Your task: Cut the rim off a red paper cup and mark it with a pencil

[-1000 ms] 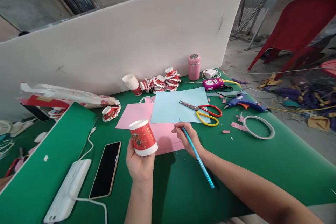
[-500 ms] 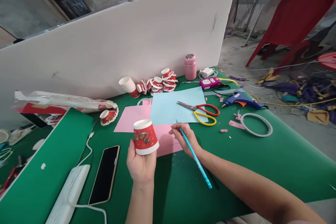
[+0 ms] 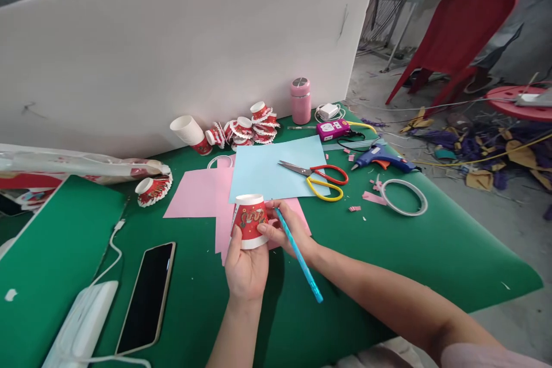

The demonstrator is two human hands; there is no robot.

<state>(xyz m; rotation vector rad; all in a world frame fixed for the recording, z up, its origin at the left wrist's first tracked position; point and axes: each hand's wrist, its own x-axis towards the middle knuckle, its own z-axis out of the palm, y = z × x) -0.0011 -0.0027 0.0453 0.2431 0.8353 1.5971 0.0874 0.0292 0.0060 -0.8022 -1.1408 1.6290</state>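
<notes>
A red printed paper cup (image 3: 250,219) with white bands at both ends is held upside down in my left hand (image 3: 246,270), fingers wrapped round its lower side. My right hand (image 3: 291,230) has come to the cup's right side, its thumb against the red wall, and grips a blue pencil (image 3: 301,259) whose back end slants down to the right. The pencil's tip is hidden at the fingers. Beneath the hands lie pink paper sheets (image 3: 196,192) and a light blue sheet (image 3: 259,167), with scissors (image 3: 310,172) open on the blue one.
Behind are stacked white cups (image 3: 185,128), several cut red cups (image 3: 259,123) and a pink flask (image 3: 301,100). To the right lie a blue glue gun (image 3: 382,158) and a tape roll (image 3: 404,198). A phone (image 3: 146,298) and a white power strip (image 3: 81,322) sit left.
My hands have come together: the right hand with the pencil moved to the cup and now touches its side. The view has shifted, so the table's things sit further left.
</notes>
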